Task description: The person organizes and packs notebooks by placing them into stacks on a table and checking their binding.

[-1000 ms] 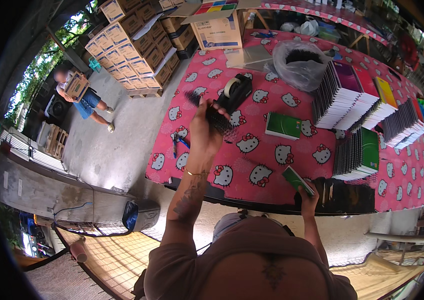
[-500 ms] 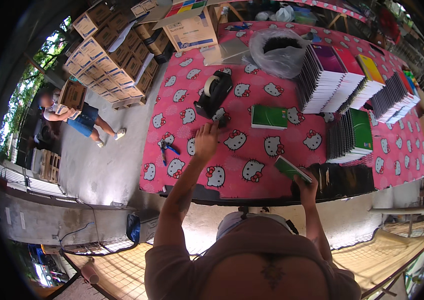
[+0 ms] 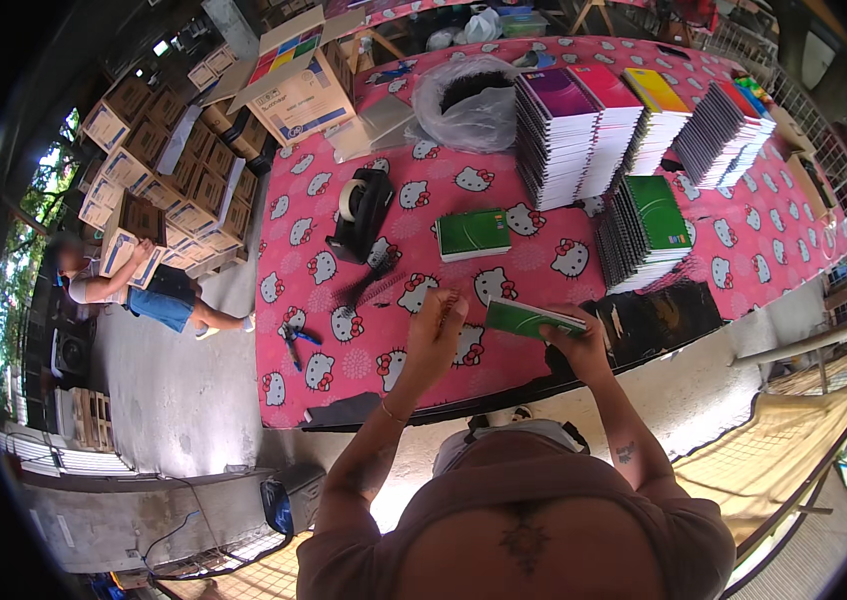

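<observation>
My right hand (image 3: 581, 345) grips a small green-covered notebook (image 3: 516, 317) by its right end, tilted just above the table's near edge. Beside the notebook's left end, my left hand (image 3: 434, 335) is raised with its fingers pinched together. Whatever lies between those fingertips is too small to make out. A loose heap of thin black binding coils (image 3: 369, 282) rests left of that hand, below a black tape dispenser (image 3: 359, 215). Farther in, a short stack of green notebooks (image 3: 474, 234) lies flat. Blue-handled pliers (image 3: 296, 340) are on the left part of the table.
Tall stacks of spiral notebooks with purple (image 3: 559, 95), yellow (image 3: 656, 92) and green covers (image 3: 656, 215) stand on the right. A plastic bag of black coils (image 3: 464, 105) and an open carton (image 3: 299, 95) are at the back. Left of the table, another person (image 3: 159, 290) carries a carton.
My left hand has come back from the coils toward the notebook, its fingers now pinched. My right hand has raised the notebook and brought it left. The view has turned; the other person stepped along.
</observation>
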Available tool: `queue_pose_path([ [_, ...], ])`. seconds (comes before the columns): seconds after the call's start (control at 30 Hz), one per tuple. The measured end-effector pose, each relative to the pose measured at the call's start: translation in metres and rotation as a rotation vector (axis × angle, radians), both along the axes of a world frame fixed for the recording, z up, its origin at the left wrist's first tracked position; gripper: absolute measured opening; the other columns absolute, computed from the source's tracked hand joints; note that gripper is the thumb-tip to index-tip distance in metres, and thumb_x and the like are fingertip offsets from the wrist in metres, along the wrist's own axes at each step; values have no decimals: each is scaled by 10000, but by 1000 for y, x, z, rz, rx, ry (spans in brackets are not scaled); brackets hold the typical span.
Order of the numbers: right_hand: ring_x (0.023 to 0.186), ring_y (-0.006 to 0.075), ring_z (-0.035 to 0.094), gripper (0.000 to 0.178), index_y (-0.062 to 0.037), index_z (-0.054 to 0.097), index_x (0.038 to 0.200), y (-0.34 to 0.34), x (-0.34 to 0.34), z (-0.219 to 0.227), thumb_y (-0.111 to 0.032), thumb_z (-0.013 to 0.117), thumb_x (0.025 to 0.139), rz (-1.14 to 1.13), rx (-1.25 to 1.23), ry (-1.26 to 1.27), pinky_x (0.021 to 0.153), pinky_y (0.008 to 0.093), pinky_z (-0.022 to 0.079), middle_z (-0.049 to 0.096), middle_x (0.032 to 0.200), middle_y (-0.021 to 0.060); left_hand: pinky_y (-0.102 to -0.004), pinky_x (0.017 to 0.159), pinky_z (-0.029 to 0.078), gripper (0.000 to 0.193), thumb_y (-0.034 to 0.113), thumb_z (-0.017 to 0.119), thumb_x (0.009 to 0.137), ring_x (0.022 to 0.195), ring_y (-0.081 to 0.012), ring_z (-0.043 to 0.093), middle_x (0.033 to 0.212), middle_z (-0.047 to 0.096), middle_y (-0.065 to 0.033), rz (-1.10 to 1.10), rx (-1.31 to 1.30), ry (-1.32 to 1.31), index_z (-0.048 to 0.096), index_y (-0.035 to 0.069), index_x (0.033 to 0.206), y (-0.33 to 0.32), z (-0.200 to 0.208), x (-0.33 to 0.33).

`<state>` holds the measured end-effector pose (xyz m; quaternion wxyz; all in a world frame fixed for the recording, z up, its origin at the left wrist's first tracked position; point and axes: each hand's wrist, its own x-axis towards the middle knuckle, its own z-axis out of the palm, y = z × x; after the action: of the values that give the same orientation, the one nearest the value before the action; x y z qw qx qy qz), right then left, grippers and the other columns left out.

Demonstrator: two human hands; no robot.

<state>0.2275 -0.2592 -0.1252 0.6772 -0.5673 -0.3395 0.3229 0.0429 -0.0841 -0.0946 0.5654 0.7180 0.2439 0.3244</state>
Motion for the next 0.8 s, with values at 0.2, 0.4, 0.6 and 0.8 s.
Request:
queue_pose_path([
  [0.2,875,96,629,257,-11,667,1105,0,4,-57,-2,723,854,51,-28,-50,799,266,494,697,951,30,-278,651,419,359,132,476,1023,705,-120,465,841,509,-64,-108,57,130,450,-18,1348,-43,-47,7],
  [0.4,932,113,616,392,-67,512,1082,-3,-8,-89,-5,779,802,50,-117,-213,810,281,491,662,1088,65,-254,635,355,141,163,431,1045,713,-93,352,831,393,-14,36,-35,110,478,31,1063,-67,-107,-5],
  [0.6,931,125,636,404,-49,523,1126,-7,-12,-88,-9,773,810,4,15,35,827,282,498,675,1003,65,-260,652,408,461,117,476,1021,708,-121,425,822,440,-55,46,83,158,398,-19,1454,-66,-106,0],
  [0.8,910,92,606,263,-19,661,1125,-9,-7,-87,-18,729,870,88,-24,-206,817,251,475,686,1009,34,-264,625,407,310,157,461,1035,665,-114,420,786,449,-42,129,48,162,501,-28,1280,-77,-93,7],
])
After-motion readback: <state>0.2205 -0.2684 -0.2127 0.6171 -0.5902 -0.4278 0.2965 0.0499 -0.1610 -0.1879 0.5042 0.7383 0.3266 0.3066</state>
